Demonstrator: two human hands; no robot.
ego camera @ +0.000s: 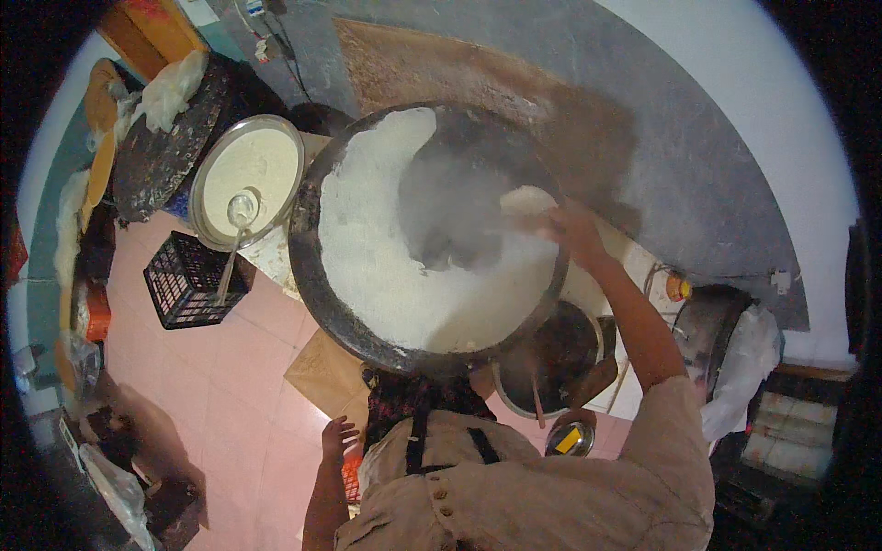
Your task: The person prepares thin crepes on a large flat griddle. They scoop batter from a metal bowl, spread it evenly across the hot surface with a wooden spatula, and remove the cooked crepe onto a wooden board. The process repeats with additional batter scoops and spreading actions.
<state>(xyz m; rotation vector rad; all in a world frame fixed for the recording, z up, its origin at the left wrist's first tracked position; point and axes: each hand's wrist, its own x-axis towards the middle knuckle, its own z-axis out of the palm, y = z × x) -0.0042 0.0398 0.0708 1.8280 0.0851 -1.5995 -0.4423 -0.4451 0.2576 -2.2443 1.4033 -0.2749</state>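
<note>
A large round dark griddle [306, 268] lies before me, steam rising over it. Pale batter [372, 275] covers its left and lower parts in a broad curved band, while dark surface shows at the middle and top. My right hand [572, 231] is over the griddle's right side, at a pale rounded thing [527, 201]; steam and blur hide its exact kind and the grip. Down by my left side, my left hand [339, 437] hangs with fingers apart and holds nothing.
A metal basin [298, 172] of pale batter with a metal ladle [227, 268] stands left of the griddle, above a black plastic crate [193, 282]. A dark pot [506, 396] with a stick-like handle is at lower right. A wall [696, 158] rises behind.
</note>
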